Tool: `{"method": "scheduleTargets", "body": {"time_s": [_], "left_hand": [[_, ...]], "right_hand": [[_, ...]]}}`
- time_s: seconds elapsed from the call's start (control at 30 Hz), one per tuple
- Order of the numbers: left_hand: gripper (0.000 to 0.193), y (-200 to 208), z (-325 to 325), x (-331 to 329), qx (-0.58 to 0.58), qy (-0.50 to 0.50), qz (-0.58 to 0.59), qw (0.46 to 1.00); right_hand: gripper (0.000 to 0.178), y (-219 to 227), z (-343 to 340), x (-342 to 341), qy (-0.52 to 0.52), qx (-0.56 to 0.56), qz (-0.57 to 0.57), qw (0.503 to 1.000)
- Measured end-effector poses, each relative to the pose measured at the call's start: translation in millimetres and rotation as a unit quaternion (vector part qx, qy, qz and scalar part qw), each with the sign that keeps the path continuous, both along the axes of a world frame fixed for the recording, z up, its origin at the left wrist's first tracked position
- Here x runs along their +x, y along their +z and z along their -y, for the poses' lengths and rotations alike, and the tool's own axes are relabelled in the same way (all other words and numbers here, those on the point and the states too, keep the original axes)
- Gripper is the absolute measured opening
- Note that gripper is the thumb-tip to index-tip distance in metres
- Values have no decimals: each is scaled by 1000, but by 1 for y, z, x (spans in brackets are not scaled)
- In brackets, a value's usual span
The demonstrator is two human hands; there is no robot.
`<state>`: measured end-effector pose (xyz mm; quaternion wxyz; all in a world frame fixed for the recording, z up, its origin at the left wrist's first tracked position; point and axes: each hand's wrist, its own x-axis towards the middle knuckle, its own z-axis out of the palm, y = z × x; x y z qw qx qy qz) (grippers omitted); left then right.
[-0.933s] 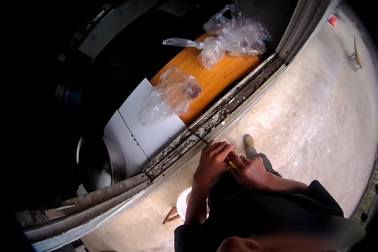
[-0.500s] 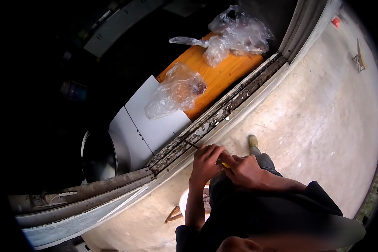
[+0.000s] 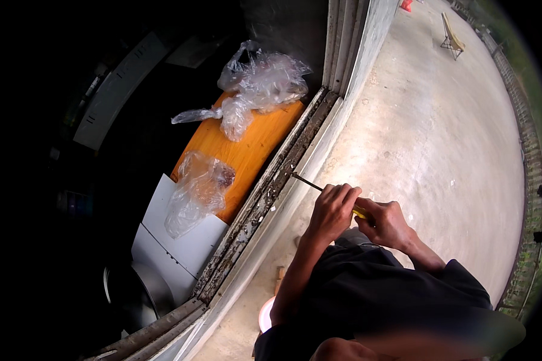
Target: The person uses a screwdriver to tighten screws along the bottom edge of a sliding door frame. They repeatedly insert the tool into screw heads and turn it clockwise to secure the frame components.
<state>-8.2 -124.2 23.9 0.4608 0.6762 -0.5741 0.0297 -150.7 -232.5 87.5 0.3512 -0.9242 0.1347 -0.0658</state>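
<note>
My left hand [image 3: 332,209] and my right hand [image 3: 387,222] both grip a screwdriver [image 3: 307,183] with a yellow handle and a dark shaft. The left hand wraps the shaft near the handle; the right hand closes over the handle end. The shaft's tip rests in the dirty metal door track [image 3: 265,198] that runs diagonally across the threshold. I crouch on the concrete floor [image 3: 433,138] just outside the track.
An orange wooden board [image 3: 253,147] lies inside, beyond the track, with crumpled clear plastic bags [image 3: 262,81] on it. White panels [image 3: 174,240] and a round metal vessel [image 3: 132,289] sit lower left. A pale bowl [image 3: 265,313] is under my left arm. A small stand [image 3: 450,37] is far off.
The view has swung so the track now runs steeper and nearer the centre. Both hands still hold the screwdriver, its tip staying in the track.
</note>
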Motion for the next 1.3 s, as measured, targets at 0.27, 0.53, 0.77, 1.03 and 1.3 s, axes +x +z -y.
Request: {"method": "scheduleTargets", "body": {"time_s": [0.27, 0.53, 0.77, 1.03, 1.3], "left_hand": [[36, 1, 105, 14, -57, -55, 72, 994], [32, -19, 190, 49, -90, -14, 54, 994], [24, -34, 227, 87, -75, -26, 45, 996], [25, -44, 210, 72, -66, 2, 29, 997], [32, -46, 176, 49, -22, 90, 36, 995]], "right_hand": [[48, -1, 59, 0, -130, -76, 26, 988], [33, -18, 130, 46, -131, -209, 80, 966], [33, -32, 170, 85, -110, -209, 32, 971], [39, -55, 176, 69, 0, -302, 47, 952], [48, -51, 171, 59, 58, -198, 49, 977]]}}
